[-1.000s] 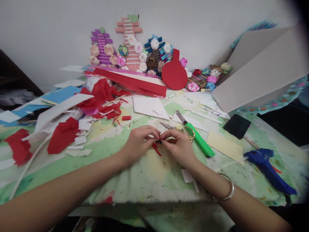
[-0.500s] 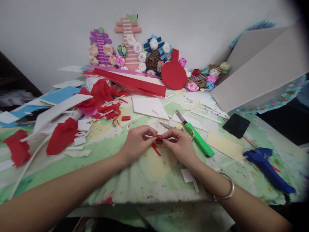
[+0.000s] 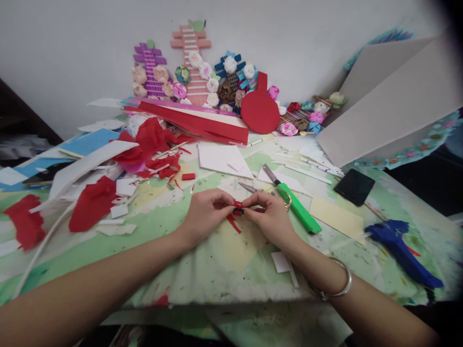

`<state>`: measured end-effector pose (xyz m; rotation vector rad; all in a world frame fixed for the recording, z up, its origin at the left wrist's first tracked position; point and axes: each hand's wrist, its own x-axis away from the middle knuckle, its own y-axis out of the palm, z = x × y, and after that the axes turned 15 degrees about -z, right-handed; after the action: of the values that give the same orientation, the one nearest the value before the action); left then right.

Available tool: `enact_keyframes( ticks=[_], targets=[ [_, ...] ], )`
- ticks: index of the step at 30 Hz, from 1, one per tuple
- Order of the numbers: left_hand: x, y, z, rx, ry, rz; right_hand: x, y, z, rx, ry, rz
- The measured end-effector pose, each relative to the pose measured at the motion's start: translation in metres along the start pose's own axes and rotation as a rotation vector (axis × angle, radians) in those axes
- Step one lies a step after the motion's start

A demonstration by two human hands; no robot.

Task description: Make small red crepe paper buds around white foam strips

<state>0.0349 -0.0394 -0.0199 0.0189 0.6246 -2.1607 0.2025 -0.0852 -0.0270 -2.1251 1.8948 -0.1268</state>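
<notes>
A: Your fingers?
B: Thumb and fingertips of your left hand (image 3: 208, 214) and your right hand (image 3: 271, 217) pinch a small red piece (image 3: 238, 204), dark bit at the thumbs, too small to tell.
A: Where's that piece?
B: Between your hands, in from the near edge of the bench (image 3: 202, 274), around mid-length. Red strip (image 3: 234, 224) just below.
A: Nearby?
B: Scissors (image 3: 289, 196) and green cutter (image 3: 298, 207) beside your right hand; blue glue gun (image 3: 401, 253) toward the near right corner; red scraps (image 3: 92, 205) toward the left edge.
</notes>
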Motion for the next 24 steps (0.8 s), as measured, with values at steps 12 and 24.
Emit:
enact_keyframes(
  ticks=[12,24],
  targets=[
    [0.0007,0.0005,0.0005,0.008,0.02,0.004,-0.001,-0.0008,-0.0009,-0.019,-0.004,-0.03],
    [-0.0044,-0.0004,-0.0053,0.267,-0.162,-0.069,-0.0019,-0.001,-0.0018,-0.077,0.027,-0.06]
  ],
)
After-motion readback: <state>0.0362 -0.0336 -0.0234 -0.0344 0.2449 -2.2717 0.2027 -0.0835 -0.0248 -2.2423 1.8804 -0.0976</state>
